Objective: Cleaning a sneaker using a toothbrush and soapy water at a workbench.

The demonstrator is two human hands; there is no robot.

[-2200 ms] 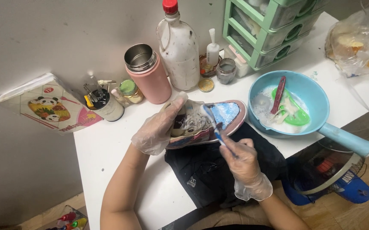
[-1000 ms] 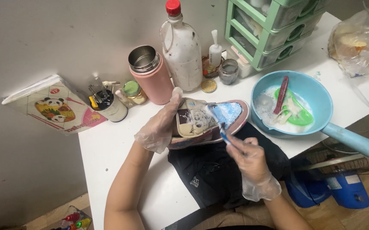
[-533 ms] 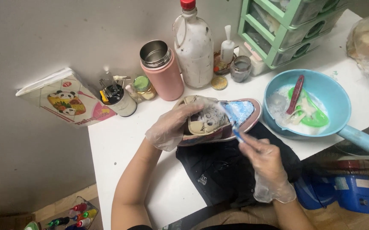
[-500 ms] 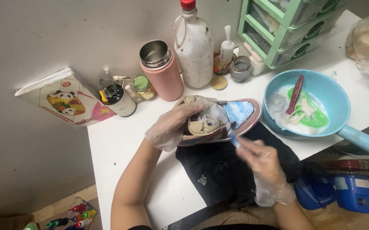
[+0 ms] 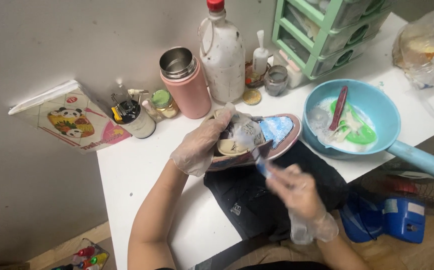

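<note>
My left hand (image 5: 199,145), in a clear plastic glove, grips a sneaker (image 5: 272,135) by its heel end and holds it on its side over the white table (image 5: 142,175). The shoe has a pink rim and a blue foamy patch. My right hand (image 5: 297,192), also gloved and blurred by motion, holds a small blue-handled brush (image 5: 259,165) against the shoe's lower side. A black cloth (image 5: 257,200) lies under the shoe and my right hand.
A light blue basin (image 5: 352,120) with soapy water, a green brush and a red-handled tool sits to the right. A pink flask (image 5: 184,82), white bottle (image 5: 222,50), small jars, green drawer unit (image 5: 327,30), panda-print box (image 5: 72,117) and plastic bag (image 5: 427,47) line the back.
My right hand has moved the brush back and forth along the shoe's side and is now blurred lower down. My left hand keeps the same hold. The camera view shifted slightly.
</note>
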